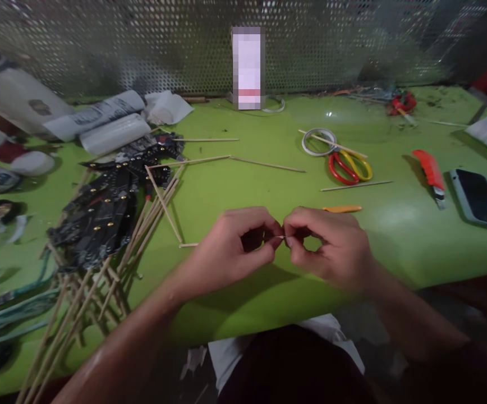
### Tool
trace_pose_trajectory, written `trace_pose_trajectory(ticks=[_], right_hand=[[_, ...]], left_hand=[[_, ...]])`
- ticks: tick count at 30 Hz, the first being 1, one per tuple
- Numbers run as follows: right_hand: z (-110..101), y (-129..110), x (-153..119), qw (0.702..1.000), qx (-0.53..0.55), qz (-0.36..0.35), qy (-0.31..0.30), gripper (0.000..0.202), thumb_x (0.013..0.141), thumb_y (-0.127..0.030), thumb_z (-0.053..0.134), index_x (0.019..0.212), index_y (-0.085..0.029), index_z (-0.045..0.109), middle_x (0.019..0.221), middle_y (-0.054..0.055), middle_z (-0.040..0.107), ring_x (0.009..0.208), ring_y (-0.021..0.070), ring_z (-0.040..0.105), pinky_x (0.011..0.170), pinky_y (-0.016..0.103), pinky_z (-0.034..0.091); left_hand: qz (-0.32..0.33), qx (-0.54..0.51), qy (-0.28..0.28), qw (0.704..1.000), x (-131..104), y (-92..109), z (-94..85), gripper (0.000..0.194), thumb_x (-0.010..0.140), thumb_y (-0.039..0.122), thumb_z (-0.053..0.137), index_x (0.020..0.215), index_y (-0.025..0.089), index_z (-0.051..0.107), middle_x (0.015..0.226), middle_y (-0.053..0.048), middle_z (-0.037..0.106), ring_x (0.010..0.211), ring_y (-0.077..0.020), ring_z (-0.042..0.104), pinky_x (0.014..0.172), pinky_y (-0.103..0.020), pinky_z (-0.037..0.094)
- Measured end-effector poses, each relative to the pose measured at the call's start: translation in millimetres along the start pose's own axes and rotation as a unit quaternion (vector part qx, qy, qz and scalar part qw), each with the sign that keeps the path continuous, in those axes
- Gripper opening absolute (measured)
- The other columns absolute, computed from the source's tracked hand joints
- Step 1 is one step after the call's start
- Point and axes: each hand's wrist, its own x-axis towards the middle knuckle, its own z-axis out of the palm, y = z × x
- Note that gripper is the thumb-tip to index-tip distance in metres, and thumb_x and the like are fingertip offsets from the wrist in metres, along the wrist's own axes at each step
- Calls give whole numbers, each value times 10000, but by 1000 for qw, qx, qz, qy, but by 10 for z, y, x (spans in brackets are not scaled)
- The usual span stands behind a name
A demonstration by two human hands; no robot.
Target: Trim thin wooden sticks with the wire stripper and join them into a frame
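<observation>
My left hand (243, 241) and my right hand (331, 244) meet fingertip to fingertip above the front of the green table (264, 196). Both are closed in a pinch. Between the fingertips shows a tiny pale thing, too small to name. Just beyond my right hand lies an orange stick-like piece (342, 209). Thin sticks joined at their ends (267, 164) lie beyond my left hand, and one short end comes out beside its wrist. Another thin stick (356, 186) lies farther back on the right.
Red and yellow scissors (344, 168) lie by a tape roll (319, 142). An orange cutter (431, 173) and a phone (479, 198) are at right. At left are a black studded object (113, 207), bundled sticks (75, 314), paper rolls (113, 133) and bottles (20, 101).
</observation>
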Motion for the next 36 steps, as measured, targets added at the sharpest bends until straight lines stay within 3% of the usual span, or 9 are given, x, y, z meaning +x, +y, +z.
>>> trace_pose_trajectory(ticks=[7, 14, 17, 21, 24, 26, 29, 32, 36], right_hand=[[80, 68, -20, 1000, -10, 11, 9, 120, 789, -121, 584, 870, -208, 566, 714, -32, 594, 610, 88, 521, 589, 212, 425], [197, -29, 10, 928, 232, 291, 2, 62, 769, -147, 531, 725, -191, 534, 485, -78, 462, 408, 77, 413, 391, 204, 321], [196, -15, -2, 918, 250, 309, -17, 74, 788, -150, 509, 733, -188, 541, 473, -81, 438, 404, 79, 394, 389, 206, 314], [128, 174, -42, 996, 51, 71, -11, 75, 787, -117, 562, 815, -187, 561, 628, -44, 537, 525, 85, 479, 498, 212, 388], [79, 357, -42, 972, -123, -200, -16, 182, 806, -73, 560, 949, -183, 577, 743, 7, 627, 615, 111, 540, 549, 229, 406], [84, 413, -34, 957, -146, -250, -17, 184, 823, -77, 555, 976, -175, 581, 768, 29, 649, 641, 120, 555, 554, 235, 409], [135, 351, -24, 996, -41, -74, -26, 112, 811, -100, 554, 887, -174, 589, 697, -5, 616, 578, 98, 520, 531, 222, 402], [150, 208, -3, 980, 93, 156, -77, 49, 791, -144, 545, 764, -182, 561, 608, -41, 556, 516, 84, 478, 493, 215, 384], [56, 126, 71, 961, 95, 222, -133, 44, 773, -199, 562, 738, -187, 538, 656, -18, 585, 575, 102, 516, 530, 232, 399]], left_hand=[[-6, 32, 29, 999, 0, -58, 44, 92, 786, 76, 565, 720, 137, 583, 629, 36, 521, 566, -66, 439, 530, -195, 345], [26, 56, 31, 998, 35, -202, 98, 87, 814, 88, 557, 794, 142, 623, 714, 2, 582, 626, -92, 502, 571, -210, 377], [23, 67, 22, 997, 42, -209, 97, 98, 815, 80, 557, 811, 139, 635, 728, -1, 595, 650, -98, 513, 594, -217, 382], [34, 64, 0, 997, 48, -192, 90, 115, 822, 67, 550, 797, 141, 635, 722, 10, 602, 671, -94, 523, 636, -217, 390], [38, 59, -10, 997, 58, -203, 95, 117, 826, 71, 550, 771, 138, 629, 694, 20, 593, 640, -82, 504, 623, -209, 378], [38, 61, -10, 997, 65, -225, 101, 119, 822, 71, 550, 763, 135, 630, 685, 20, 593, 631, -81, 499, 619, -209, 375], [41, 69, -1, 997, 73, -264, 113, 117, 805, 59, 554, 774, 132, 640, 700, 8, 608, 646, -90, 513, 627, -216, 383], [61, 78, 12, 995, 76, -283, 129, 101, 796, 62, 569, 784, 122, 649, 716, -5, 615, 663, -97, 522, 632, -219, 388], [61, 72, 35, 995, 68, -259, 152, 93, 787, 60, 577, 789, 127, 640, 696, 8, 597, 629, -87, 507, 599, -205, 380]])
